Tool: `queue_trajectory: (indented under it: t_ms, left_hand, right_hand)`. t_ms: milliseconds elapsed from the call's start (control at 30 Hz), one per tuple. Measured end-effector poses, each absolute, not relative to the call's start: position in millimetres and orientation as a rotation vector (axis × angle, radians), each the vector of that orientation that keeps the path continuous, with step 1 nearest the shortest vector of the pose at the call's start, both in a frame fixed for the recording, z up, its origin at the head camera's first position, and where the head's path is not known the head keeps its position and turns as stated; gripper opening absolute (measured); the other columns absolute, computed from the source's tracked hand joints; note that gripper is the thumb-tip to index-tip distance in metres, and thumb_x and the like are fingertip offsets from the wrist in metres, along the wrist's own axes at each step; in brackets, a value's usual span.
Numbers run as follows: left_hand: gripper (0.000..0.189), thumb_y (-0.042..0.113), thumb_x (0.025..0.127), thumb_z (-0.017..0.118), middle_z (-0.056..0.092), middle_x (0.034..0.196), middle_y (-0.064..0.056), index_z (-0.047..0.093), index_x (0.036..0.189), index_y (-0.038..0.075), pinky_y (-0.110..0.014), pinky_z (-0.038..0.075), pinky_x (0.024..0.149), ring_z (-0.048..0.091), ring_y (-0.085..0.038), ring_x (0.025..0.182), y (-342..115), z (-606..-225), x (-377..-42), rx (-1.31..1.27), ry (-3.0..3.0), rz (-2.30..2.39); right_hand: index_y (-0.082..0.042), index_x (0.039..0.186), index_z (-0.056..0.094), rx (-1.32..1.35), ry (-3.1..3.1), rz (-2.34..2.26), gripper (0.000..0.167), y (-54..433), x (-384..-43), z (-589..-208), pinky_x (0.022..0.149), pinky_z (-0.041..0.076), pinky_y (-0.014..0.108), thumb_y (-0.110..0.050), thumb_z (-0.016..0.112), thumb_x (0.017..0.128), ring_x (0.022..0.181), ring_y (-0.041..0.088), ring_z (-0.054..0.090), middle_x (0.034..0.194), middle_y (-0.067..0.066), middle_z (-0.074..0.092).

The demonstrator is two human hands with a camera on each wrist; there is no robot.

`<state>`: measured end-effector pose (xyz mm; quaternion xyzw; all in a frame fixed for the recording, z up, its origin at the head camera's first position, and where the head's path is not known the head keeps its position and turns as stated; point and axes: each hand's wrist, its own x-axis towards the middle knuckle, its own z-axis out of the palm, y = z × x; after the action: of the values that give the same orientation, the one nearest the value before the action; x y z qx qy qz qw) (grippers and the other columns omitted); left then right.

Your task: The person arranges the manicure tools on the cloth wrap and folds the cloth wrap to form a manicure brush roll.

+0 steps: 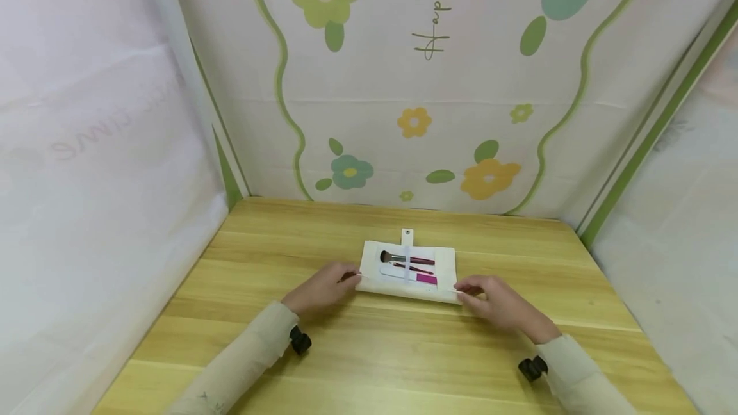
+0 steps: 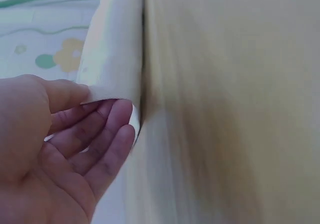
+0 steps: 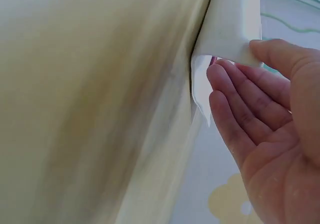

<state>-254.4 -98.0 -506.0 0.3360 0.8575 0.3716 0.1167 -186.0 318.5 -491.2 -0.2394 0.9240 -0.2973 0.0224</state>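
Head view first: a white fabric pouch (image 1: 408, 271) lies open mid-table on the wooden table (image 1: 288, 351), and both hands are on its near edge. Left hand (image 1: 323, 287) takes the left corner, right hand (image 1: 501, 303) the right corner. Inside, under a strap, sit a makeup brush (image 1: 398, 257), a slimmer dark brush (image 1: 412, 268) and a pink item (image 1: 427, 278). A snap tab (image 1: 407, 234) pokes out at the far edge. This reads as the start of a fold, near flap about to come up over the tools. The next move would need both corners lifted evenly so the flap lands square and nothing slides out.

Left wrist view: close in, and the left hand (image 2: 65, 149) is pinching the flap (image 2: 112, 54), thumb on top, fingers curled beneath. The cloth is pale cream, thin and limp, already raised a little off the table.

Right wrist view: mirror image here. The right hand (image 3: 270, 114) grips its corner (image 3: 230, 29) the same way, thumb over and fingers under, with a sliver of pink just peeking past the edge. The fabric looks soft with a clean hem, floppy enough to sag between the hands.
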Motion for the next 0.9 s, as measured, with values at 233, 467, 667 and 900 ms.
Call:
queue_trajectory:
  t_ms: [233, 467, 667, 900]
  left_hand:
    - [0.031, 0.019, 0.113, 0.049, 0.06, 0.078, -0.008, 0.067, 0.092, 0.004, -0.025, 0.043, 0.061, 0.046, -0.011, 0.064, -92.0, -505.2, -265.5, 0.874, 2.5, 1.158]
    - [0.02, 0.012, 0.105, 0.062, 0.071, 0.113, -0.008, 0.07, 0.119, 0.002, -0.034, 0.06, 0.088, 0.066, -0.02, 0.101, -79.2, -496.9, -260.1, 1.142, 2.844, 0.88]
    - [0.02, 0.01, 0.099, 0.071, 0.071, 0.118, -0.005, 0.072, 0.119, 0.008, -0.027, 0.059, 0.093, 0.068, -0.019, 0.108, -59.9, -487.8, -246.3, 1.749, 2.968, 0.324]
    - [0.019, 0.008, 0.095, 0.074, 0.067, 0.116, -0.005, 0.072, 0.115, 0.01, -0.027, 0.057, 0.088, 0.063, -0.02, 0.103, -48.6, -492.0, -240.4, 1.799, 2.886, 0.19]
  right_hand:
    - [-0.012, 0.114, 0.078, -0.522, 2.78, -1.084, 0.021, 320.5, -207.6, -487.6, 0.078, 0.059, 0.025, -0.027, 0.067, 0.105, 0.091, 0.009, 0.069, 0.102, -0.001, 0.077]
    - [-0.006, 0.115, 0.076, -0.341, 2.617, -1.197, 0.023, 321.6, -223.4, -494.8, 0.074, 0.06, 0.031, -0.024, 0.066, 0.106, 0.09, 0.018, 0.07, 0.103, 0.007, 0.076]
    - [-0.002, 0.116, 0.076, -0.154, 2.533, -1.277, 0.025, 318.7, -226.7, -497.1, 0.081, 0.063, 0.032, -0.023, 0.067, 0.105, 0.095, 0.017, 0.073, 0.119, 0.014, 0.075]
    - [-0.003, 0.11, 0.078, -0.213, 2.709, -1.152, 0.021, 309.8, -225.8, -491.1, 0.078, 0.062, 0.031, -0.022, 0.069, 0.104, 0.09, 0.014, 0.071, 0.107, 0.011, 0.077]
